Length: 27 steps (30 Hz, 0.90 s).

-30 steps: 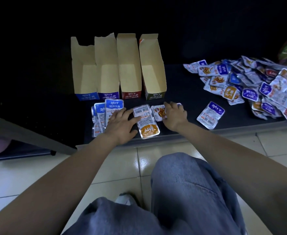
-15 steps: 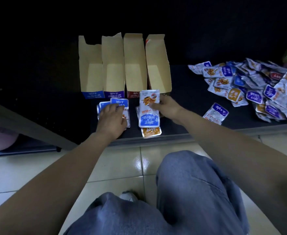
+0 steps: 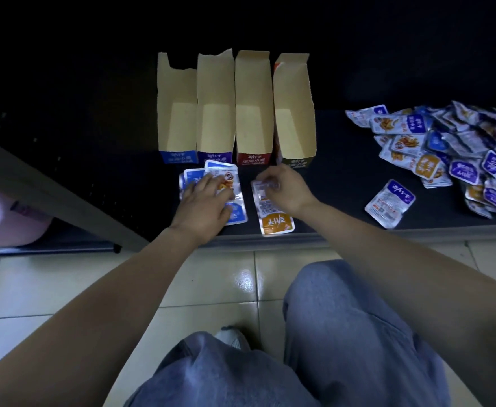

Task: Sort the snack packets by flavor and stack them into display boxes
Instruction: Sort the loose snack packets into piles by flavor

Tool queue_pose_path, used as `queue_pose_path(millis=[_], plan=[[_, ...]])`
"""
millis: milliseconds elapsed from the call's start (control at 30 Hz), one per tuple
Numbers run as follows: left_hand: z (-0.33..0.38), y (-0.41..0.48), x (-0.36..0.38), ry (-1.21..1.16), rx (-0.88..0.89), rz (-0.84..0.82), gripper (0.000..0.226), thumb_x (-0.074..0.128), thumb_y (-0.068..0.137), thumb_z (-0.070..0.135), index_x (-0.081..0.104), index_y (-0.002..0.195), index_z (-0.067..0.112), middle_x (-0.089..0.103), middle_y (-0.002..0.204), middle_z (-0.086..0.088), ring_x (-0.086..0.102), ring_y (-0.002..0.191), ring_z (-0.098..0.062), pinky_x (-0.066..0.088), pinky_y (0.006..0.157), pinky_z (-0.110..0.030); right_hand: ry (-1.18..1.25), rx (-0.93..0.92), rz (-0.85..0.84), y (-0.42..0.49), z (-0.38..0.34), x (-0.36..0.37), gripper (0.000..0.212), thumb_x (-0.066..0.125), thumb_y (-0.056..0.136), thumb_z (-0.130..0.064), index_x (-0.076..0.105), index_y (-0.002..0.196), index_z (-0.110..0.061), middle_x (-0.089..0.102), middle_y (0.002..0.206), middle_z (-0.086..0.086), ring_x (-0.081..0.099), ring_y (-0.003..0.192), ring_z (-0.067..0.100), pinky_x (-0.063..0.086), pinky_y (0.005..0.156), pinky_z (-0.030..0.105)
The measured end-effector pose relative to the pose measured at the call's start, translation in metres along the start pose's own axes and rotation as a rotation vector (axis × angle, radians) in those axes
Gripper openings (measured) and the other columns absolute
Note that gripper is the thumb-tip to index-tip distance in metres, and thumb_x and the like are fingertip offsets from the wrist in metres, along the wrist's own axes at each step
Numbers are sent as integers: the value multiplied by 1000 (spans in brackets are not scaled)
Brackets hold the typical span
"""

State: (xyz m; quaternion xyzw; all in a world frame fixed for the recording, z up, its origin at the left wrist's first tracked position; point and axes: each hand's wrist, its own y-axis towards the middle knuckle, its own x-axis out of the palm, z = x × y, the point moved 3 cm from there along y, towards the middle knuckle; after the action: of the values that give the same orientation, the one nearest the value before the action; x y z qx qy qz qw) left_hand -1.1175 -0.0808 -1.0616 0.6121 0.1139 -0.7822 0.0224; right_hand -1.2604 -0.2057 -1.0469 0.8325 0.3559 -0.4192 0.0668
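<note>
**Step in hand: squaring the sorted stacks in front of the display boxes**

1. Position. The left hand (image 3: 204, 202) lies on the blue stack (image 3: 194, 180), fingers straight and spread, pressing the packets onto the low dark shelf (image 3: 337, 183). The right hand (image 3: 288, 190) sits just beside it, fingers curled and pinching the far edge of the orange packet (image 3: 274, 220). That edge is blurred, so the hold is read as light.

2. Location of work. Both stacks lie at the near edge of the shelf, directly before the four display boxes (image 3: 216, 118), all of which are empty. The unsorted pile (image 3: 446, 154) lies well apart to the right, with one purple packet (image 3: 390, 202) between.

3. Method.
- Keep the left palm flat. The foil is likely slippery, and the blue packets are fanned, not aligned.
- Draw the edges together before lifting. A squared stack should enter the narrow box cleanly.
- Match the packet colour to the box front label before loading.
- Lay the orange packet face up, so that its flavour can be read.

4. Caution. The stacks sit close to the shelf lip, so a sideways push may send packets to the floor.
</note>
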Motion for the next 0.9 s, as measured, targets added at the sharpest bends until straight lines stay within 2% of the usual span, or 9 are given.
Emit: queue_pose_path(millis=[133,200,300,400,533,633,700,800,900], plan=[[5,7,-3,87,-16,82,38,49,95,28,54,129,13,34,149,-11,22,142,-28,17,117,-46,-359,-69,-339,-12,35,-3,68,70,86,-29,39,146,-24,28,154,4,24,137,26,26,111,34],[15,10,-3,25,68,90,40,51,94,24,52,133,13,34,151,-13,25,141,-30,18,117,-43,-400,-98,-390,-17,45,-6,74,67,88,-37,29,151,-28,17,160,1,18,141,24,21,115,38],[35,17,0,-58,223,15,45,49,97,25,45,141,21,23,158,-8,21,144,-30,17,117,-42,-344,-71,-380,-18,55,-24,69,64,90,-40,31,150,-27,21,159,3,20,142,24,20,116,38],[58,29,6,-85,308,-129,51,42,101,34,30,150,30,12,161,-1,15,146,-24,13,116,-38,-368,26,-259,-19,74,-59,61,61,93,-35,37,147,-24,33,153,8,29,139,29,27,114,40],[86,43,24,10,299,-335,54,34,102,41,16,152,35,-3,163,-2,-2,149,-21,5,119,-37,-476,424,-90,-40,127,-97,64,57,94,-37,30,148,-16,35,146,18,37,133,38,36,107,44],[109,53,31,31,339,-321,54,33,102,42,14,152,37,-3,163,-1,-3,149,-20,4,118,-38,-480,577,-126,-66,154,-96,68,55,94,-43,27,150,-15,23,155,15,22,142,36,30,111,47],[124,63,33,32,376,-318,55,34,102,43,13,152,38,-1,162,-1,-2,148,-21,4,118,-38,-450,459,-90,-76,157,-91,69,60,92,-39,30,150,-18,21,158,9,15,145,31,27,111,46],[146,80,37,22,428,-342,55,33,101,46,13,152,38,1,161,-1,-1,147,-21,4,118,-38,-251,221,-26,-79,149,-87,62,63,90,-21,37,147,-17,31,155,5,25,142,26,26,112,35],[154,93,33,2,425,-274,56,36,101,44,18,153,32,7,160,-3,4,145,-22,7,116,-36,-116,159,51,-75,148,-93,61,61,91,-13,38,147,-16,29,156,7,26,142,26,26,115,36]])
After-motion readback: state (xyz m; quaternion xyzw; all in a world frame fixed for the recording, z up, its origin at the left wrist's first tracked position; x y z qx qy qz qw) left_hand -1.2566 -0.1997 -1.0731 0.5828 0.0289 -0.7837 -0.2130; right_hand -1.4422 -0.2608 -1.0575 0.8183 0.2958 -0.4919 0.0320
